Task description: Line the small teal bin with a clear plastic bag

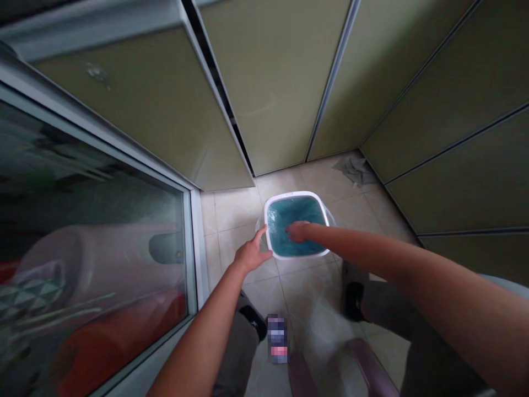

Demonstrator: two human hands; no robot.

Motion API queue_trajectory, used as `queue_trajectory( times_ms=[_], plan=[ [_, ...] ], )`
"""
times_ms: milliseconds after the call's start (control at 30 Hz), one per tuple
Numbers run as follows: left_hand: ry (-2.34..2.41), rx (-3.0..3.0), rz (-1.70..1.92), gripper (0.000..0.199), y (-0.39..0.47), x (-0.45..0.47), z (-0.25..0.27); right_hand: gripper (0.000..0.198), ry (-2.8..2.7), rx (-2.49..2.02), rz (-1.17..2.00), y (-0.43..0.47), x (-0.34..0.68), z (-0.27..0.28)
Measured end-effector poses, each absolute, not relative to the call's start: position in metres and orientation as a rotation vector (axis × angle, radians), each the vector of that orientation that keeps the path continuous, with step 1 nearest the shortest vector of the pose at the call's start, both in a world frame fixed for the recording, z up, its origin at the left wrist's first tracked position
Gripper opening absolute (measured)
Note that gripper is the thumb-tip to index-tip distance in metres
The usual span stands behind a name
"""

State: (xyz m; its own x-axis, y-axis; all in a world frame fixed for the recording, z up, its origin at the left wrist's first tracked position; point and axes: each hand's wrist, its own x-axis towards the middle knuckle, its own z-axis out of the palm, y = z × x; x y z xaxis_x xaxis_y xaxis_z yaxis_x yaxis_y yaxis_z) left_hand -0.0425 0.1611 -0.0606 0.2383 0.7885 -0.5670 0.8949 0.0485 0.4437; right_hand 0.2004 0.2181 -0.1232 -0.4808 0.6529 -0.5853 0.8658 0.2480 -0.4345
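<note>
A trash bin with a white rim (294, 194) stands on the tiled floor in front of me. A teal plastic bag (276, 215) lines it, and clear bag film shows outside the rim on both sides. My left hand (250, 255) is at the bin's left side, thumb and index finger apart against the rim; its other fingers are hidden. Down inside the bin is my right hand (298, 231), reaching over the right rim with its fingers stretched toward the liner's left wall. No object is visible in the right hand.
Beige cabinet panels (281, 82) rise behind and to the right. A grey cloth (355, 170) lies in the back corner. A framed glass door (103, 220) is on the left. Purple legs (366, 364) of what looks like a stool and a pixelated patch (278, 337) are below.
</note>
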Motion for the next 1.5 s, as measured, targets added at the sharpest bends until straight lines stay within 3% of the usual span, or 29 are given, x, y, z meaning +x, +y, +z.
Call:
queue_trajectory(
  times_ms=[233, 333, 467, 533, 667, 767, 900, 1000, 1067, 1167, 1333, 1500],
  plan=[
    [1.641, 1.779, -0.287, 0.097, 0.152, -0.025, -0.052, 0.044, 2.275, 1.525, -0.952, 0.154, 0.285, -0.009],
    [1.665, 1.838, -0.278, 0.087, 0.144, -0.019, -0.035, 0.043, 2.239, 1.640, -1.006, 0.116, 0.322, 0.020],
    [1.693, 1.824, 0.153, 0.057, 0.126, -0.016, -0.003, 0.042, 2.277, 1.738, -1.063, 0.078, 0.341, 0.036],
    [1.640, 1.670, 0.425, 0.054, 0.115, -0.012, 0.011, 0.043, 2.306, 1.756, -1.070, 0.070, 0.339, 0.034],
    [1.451, 1.420, 0.746, 0.083, 0.107, 0.004, 0.044, 0.055, 2.271, 1.922, -1.107, 0.086, 0.323, 0.028],
    [1.323, 1.452, 1.010, 0.100, 0.105, 0.019, 0.099, 0.067, 2.479, 2.119, -1.272, 0.109, 0.316, 0.050],
    [1.098, 1.678, 1.456, 0.107, 0.064, 0.038, 0.208, 0.081, 3.103, 2.074, -1.666, 0.106, 0.309, 0.145],
    [0.872, 1.888, 1.614, 0.114, 0.032, 0.052, 0.269, 0.090, 3.447, 1.937, -1.679, 0.075, 0.298, 0.223],
    [0.781, 1.979, 1.594, 0.117, 0.040, 0.058, 0.281, 0.100, 3.546, 1.918, -1.620, 0.066, 0.291, 0.251],
    [0.941, 1.881, 1.484, 0.114, 0.099, 0.054, 0.257, 0.112, 3.501, 1.902, -1.503, 0.092, 0.287, 0.245],
    [1.170, 1.699, 1.368, 0.110, 0.189, 0.018, 0.192, 0.110, 3.182, 2.049, -1.385, 0.162, 0.302, 0.170],
    [1.100, 1.707, 1.392, 0.114, 0.193, 0.004, 0.193, 0.113, 3.125, 2.096, -1.350, 0.169, 0.304, 0.136]
  ],
)
